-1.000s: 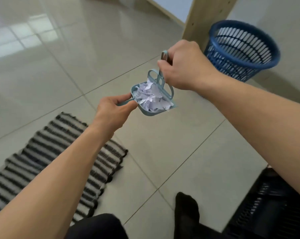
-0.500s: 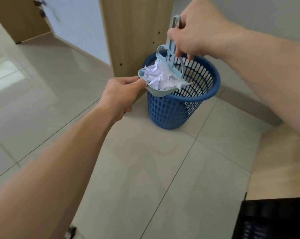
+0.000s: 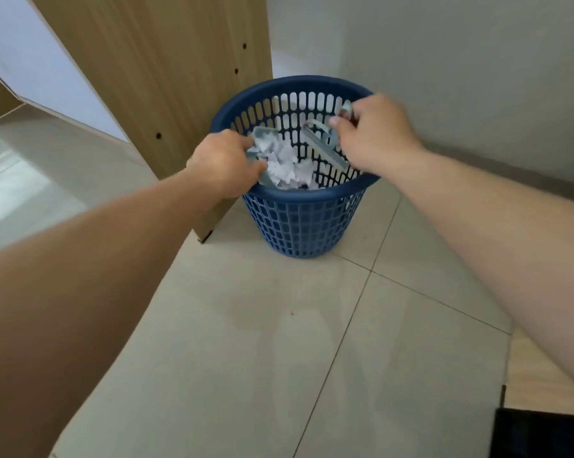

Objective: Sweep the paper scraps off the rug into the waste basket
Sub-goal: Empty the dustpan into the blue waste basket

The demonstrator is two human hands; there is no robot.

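The tiled floor (image 3: 312, 342) lies open in front of the waste basket (image 3: 298, 223) and to its right, up to the grey wall (image 3: 460, 67). A wooden furniture panel (image 3: 166, 71) stands upright just beside the basket's left side; its lower corner meets the floor near the basket base. A dark object (image 3: 543, 434) occupies the bottom right corner of the view; its kind cannot be told.

The waste basket is blue plastic with slotted walls, upright, its rim unobstructed at the near edge. Both hands are over its mouth.

The left hand (image 3: 226, 163) grips the handle of the light blue dustpan (image 3: 262, 135), fingers curled round it. The dustpan is tilted inside the basket opening, below rim level at its front edge. White paper scraps (image 3: 287, 163) lie heaped in the dustpan and spill toward the basket interior.

The right hand (image 3: 374, 133) grips the handle of the small brush (image 3: 325, 145), fingers curled. The brush hangs inside the basket mouth, just beside the scraps, toward the far right wall.
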